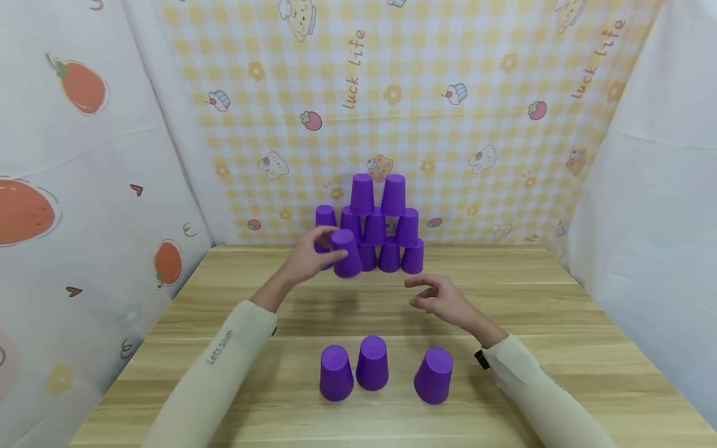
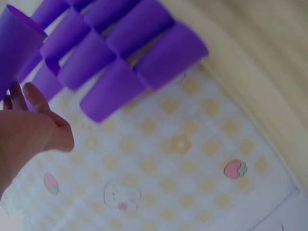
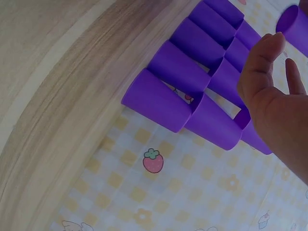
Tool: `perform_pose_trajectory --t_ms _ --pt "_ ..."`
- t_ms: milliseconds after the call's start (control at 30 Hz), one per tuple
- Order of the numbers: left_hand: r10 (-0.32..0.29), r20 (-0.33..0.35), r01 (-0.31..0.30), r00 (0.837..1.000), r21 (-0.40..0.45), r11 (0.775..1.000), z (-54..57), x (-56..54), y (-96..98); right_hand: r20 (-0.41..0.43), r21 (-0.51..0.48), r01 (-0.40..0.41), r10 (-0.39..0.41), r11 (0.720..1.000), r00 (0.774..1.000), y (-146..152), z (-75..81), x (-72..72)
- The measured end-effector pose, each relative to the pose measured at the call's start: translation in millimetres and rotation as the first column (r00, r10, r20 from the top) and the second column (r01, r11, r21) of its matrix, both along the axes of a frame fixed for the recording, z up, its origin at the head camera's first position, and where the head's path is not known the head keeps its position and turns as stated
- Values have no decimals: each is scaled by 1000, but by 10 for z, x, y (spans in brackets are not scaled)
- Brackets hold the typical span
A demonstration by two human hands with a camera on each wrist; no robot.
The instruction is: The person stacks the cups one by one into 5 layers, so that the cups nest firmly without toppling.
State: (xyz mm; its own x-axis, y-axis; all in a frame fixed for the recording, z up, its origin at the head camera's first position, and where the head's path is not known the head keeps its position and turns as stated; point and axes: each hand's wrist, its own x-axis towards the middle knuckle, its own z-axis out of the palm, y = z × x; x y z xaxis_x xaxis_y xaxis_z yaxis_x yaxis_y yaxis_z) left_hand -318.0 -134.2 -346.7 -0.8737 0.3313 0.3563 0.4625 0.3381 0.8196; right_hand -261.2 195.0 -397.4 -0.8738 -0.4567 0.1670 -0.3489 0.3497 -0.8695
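My left hand point(image 1: 305, 256) grips an upside-down purple cup point(image 1: 347, 255) between thumb and fingers, raised in front of the left part of a tiered stack of purple cups point(image 1: 412, 256). Two cups point(image 1: 394, 195) form the stack's top tier; the held cup and hand hide some of its lower left. In the left wrist view, the held cup point(image 2: 17, 48) is tilted beside the stacked ones. My right hand point(image 1: 445, 303) hovers empty before the stack's right end, fingers loosely bent. The right wrist view shows that hand point(image 3: 269, 91) overlapping part of the stack.
Three more upside-down cups stand nearer on the wooden table point(image 1: 504, 398): a left one point(image 1: 336, 374), a middle one point(image 1: 372, 364) and a right one point(image 1: 434, 376). A checked cloth point(image 1: 358, 137) hangs behind the stack, with white cloth on both sides.
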Motion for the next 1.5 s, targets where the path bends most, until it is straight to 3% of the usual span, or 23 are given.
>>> perform_pose_trajectory --t_ms 100,233,400,600,1000,1200,1500 --pt "97 52 -99 994 39 994 187 -133 -49 3 -2 14 -14 1000 1000 11 -15 -4" --pt "175 101 -182 979 64 981 415 -286 -116 7 -1 10 -10 1000 1000 -8 -29 -18" --pt "240 62 -242 969 42 969 610 -457 -110 1 1 -17 17 1000 1000 -23 -63 -37" --pt "285 39 -287 958 24 958 742 -635 -21 -5 2 4 -4 1000 1000 4 -73 -35" --pt "372 34 -372 927 -17 928 782 -912 -100 24 4 11 -11 1000 1000 14 -74 -73" --pt "351 52 -352 935 0 936 739 -1010 -64 21 9 19 -19 1000 1000 35 -79 -80" --pt "345 45 -343 937 -56 938 692 -1011 -18 38 -3 8 -8 1000 999 56 -85 -93"
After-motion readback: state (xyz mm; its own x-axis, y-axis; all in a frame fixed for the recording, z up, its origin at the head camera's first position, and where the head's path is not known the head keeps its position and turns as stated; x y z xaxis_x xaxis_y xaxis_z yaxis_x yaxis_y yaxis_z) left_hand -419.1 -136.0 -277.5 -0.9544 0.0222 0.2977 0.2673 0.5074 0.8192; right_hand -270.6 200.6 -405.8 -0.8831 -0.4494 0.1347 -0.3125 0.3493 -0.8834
